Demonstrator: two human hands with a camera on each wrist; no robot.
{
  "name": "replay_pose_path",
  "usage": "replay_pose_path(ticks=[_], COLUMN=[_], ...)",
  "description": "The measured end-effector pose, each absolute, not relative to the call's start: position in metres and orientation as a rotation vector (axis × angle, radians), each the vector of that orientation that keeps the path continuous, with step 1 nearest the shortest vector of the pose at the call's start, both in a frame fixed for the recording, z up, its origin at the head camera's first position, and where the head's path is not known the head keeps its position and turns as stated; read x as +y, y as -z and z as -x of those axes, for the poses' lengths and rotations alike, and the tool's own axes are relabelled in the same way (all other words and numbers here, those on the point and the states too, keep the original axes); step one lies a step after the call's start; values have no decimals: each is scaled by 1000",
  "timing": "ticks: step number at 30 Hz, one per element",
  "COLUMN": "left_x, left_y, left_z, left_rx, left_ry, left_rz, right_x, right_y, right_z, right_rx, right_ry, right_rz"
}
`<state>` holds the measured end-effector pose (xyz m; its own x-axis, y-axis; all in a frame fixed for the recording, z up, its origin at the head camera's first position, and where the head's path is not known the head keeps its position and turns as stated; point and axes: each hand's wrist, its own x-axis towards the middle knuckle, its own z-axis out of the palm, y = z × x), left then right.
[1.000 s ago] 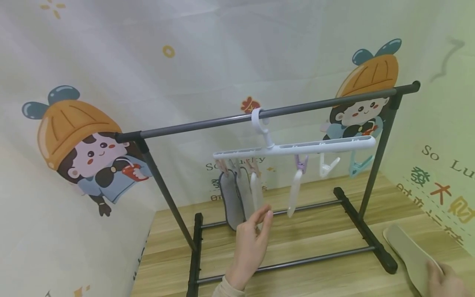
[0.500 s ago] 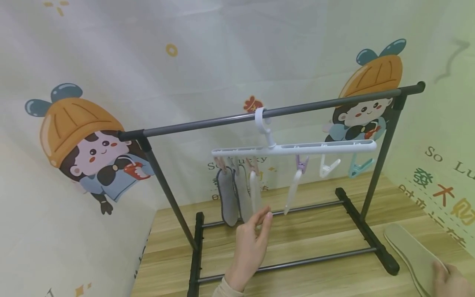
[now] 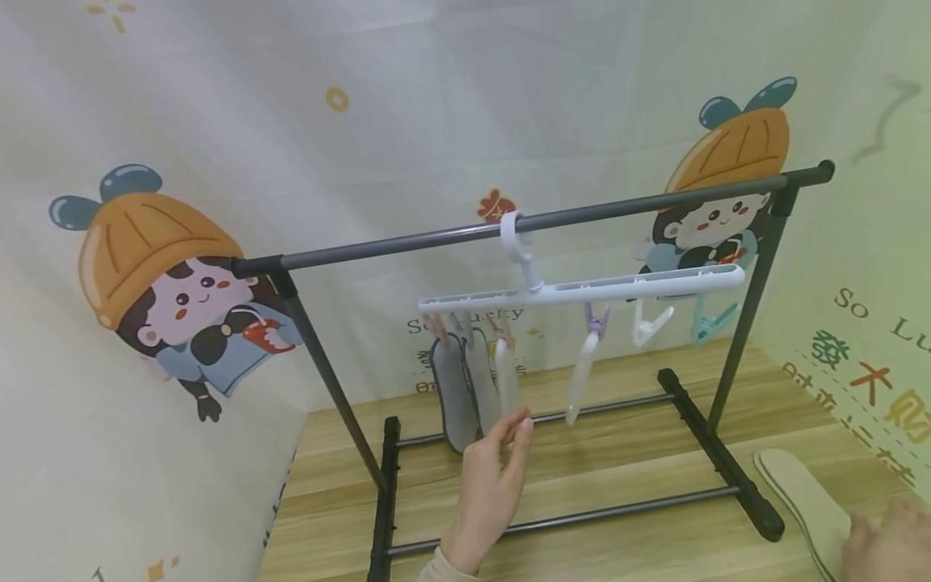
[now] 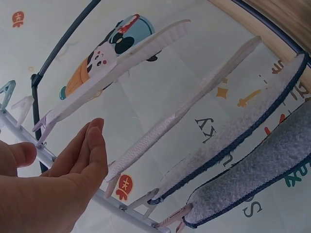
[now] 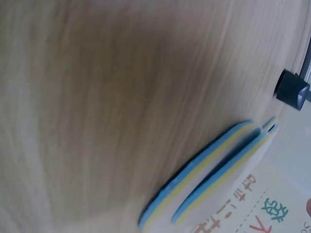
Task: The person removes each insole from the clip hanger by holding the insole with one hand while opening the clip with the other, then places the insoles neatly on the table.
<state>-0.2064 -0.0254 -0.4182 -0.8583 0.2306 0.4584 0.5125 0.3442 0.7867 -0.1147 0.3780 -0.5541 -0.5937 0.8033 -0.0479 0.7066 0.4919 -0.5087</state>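
Note:
My left hand [image 3: 494,477] is raised in front of the hanger [image 3: 640,283], its fingers and thumb bent loosely with nothing between them. In the left wrist view a white insole [image 4: 146,141] hangs beside those fingers, with two grey, blue-edged insoles beyond it. Another white insole [image 3: 579,388] hangs from a purple clip [image 3: 596,322]. At the lower right my right hand [image 3: 887,541], blurred and cut off by the frame, is at the near end of a pale insole [image 3: 803,501]. The right wrist view shows two blue-and-yellow edges of insoles [image 5: 214,179] on the wooden surface; how the fingers lie is hidden.
The hanger hooks over the dark bar [image 3: 407,240] of a standing rack. A white clip [image 3: 650,323] and a teal clip [image 3: 709,322] hang at its right. The rack's black foot [image 3: 756,505] stands beside the pale insole. Printed cloth [image 3: 436,121] surrounds everything.
The hanger has swung slightly with its insoles. The pale insole's far end has shifted a little toward me, and my right hand has moved and blurred. My left hand keeps its place.

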Motion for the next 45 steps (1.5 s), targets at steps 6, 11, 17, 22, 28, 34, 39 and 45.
replay_pose_path(ticks=[6, 11, 17, 22, 28, 34, 39, 45], left_x=[-26, -26, -26, -25, -25, -27, -26, -22], left_y=[420, 423, 422, 420, 416, 408, 402, 397], left_z=[206, 207, 206, 206, 210, 215, 216, 216], left_rx=[-2353, -2339, -2342, -2355, -2319, -2290, -2303, -2300], left_ry=[1526, 1498, 1492, 1486, 1440, 1448, 1465, 1498], left_rz=[658, 663, 663, 668, 677, 662, 663, 678], right_x=[368, 359, 343, 319, 285, 253, 229, 201], right_y=[555, 557, 561, 559, 553, 543, 533, 523], right_z=[117, 119, 123, 133, 149, 165, 177, 186], right_rx=[-2534, -2571, -2565, -2569, -2543, -2515, -2484, -2523], right_ry=[-796, -856, -799, -795, -785, -843, -906, -964], right_rz=[1053, 957, 632, 494, 358, 257, 176, 147])
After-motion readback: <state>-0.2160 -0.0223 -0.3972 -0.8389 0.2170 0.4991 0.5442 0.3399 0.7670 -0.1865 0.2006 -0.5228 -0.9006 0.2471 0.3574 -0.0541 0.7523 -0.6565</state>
